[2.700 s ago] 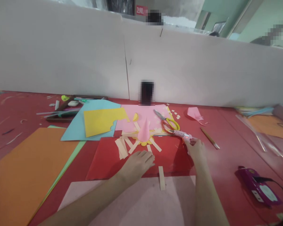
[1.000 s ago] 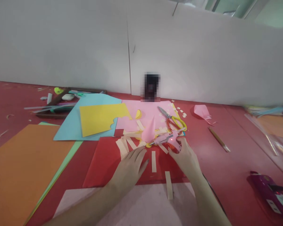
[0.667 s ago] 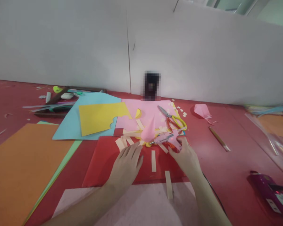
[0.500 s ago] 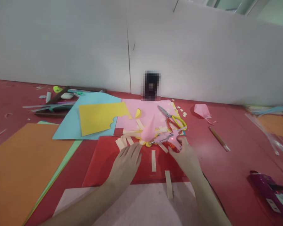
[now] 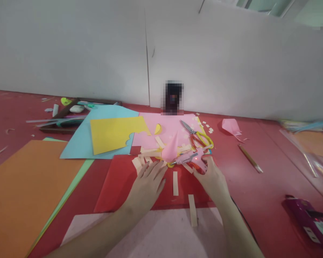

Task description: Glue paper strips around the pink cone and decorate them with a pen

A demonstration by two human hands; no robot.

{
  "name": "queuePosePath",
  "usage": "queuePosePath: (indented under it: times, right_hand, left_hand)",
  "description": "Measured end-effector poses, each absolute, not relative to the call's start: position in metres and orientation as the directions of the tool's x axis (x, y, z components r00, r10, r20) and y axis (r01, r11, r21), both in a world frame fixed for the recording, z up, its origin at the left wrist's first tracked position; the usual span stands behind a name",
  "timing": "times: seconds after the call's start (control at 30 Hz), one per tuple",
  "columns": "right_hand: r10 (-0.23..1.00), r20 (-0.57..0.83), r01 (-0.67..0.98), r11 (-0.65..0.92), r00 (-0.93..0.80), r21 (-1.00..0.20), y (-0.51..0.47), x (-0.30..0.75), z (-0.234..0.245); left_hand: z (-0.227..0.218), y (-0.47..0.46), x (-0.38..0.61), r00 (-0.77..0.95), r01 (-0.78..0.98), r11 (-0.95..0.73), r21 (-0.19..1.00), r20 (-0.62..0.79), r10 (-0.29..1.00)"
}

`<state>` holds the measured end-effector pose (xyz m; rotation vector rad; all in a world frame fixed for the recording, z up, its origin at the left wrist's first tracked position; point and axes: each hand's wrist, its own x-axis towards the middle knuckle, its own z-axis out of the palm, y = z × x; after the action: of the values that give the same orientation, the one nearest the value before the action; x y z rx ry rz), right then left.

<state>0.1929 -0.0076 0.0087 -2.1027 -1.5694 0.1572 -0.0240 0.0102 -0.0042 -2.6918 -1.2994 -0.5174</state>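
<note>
A pink paper cone (image 5: 171, 149) stands point up on yellow paper pieces in the middle. My right hand (image 5: 214, 179) is closed around the handle of a pink glue gun (image 5: 190, 157) whose red light is lit. Its nozzle points left, at the yellow piece by the cone's base. My left hand (image 5: 148, 182) is palm down with its fingers spread, over cream paper strips (image 5: 140, 163) left of the cone; I cannot tell whether it touches them. Closer to me, single paper strips (image 5: 175, 183) lie on a red sheet (image 5: 118, 193) and on a pale pink board (image 5: 164, 233).
Scissors (image 5: 196, 134) lie behind the glue gun. Yellow (image 5: 110, 136), blue (image 5: 75, 143) and orange sheets (image 5: 34, 182) cover the left side. At the right are a pencil (image 5: 250, 158), folded pink paper (image 5: 230, 126) and a purple power strip (image 5: 308, 218). A pixelated dark object (image 5: 173, 97) stands by the wall.
My left hand has shifted slightly to the right, its fingers spreading wider over the paper strips. The right hand and the glue gun are almost unmoved.
</note>
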Motion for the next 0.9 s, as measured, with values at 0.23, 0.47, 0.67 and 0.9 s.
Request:
queuePosePath:
  times: [0.23, 0.47, 0.67, 0.9]
  right_hand:
    - [0.932, 0.186, 0.865, -0.198, 0.312, -0.461, -0.0078, 0.1954, 0.0081]
    - [0.946, 0.157, 0.854, -0.176, 0.285, -0.489, -0.0083, 0.1984, 0.008]
    - [0.939, 0.217, 0.882, -0.147, 0.266, -0.448, -0.0084, 0.1991, 0.007]
    - [0.886, 0.454, 0.965, 0.031, 0.095, -0.262, -0.0081, 0.2013, 0.009]
  left_hand:
    - [-0.0056, 0.0103, -0.023, 0.555, 0.795, -0.598, 0.096, 0.28, 0.783]
    - [-0.0062, 0.0108, -0.0233, 0.566, 0.787, -0.61, 0.086, 0.29, 0.772]
    - [-0.008, 0.0106, -0.0237, 0.572, 0.784, -0.615, 0.084, 0.285, 0.769]
    - [-0.0085, 0.0109, -0.0233, 0.567, 0.784, -0.613, 0.095, 0.292, 0.77]
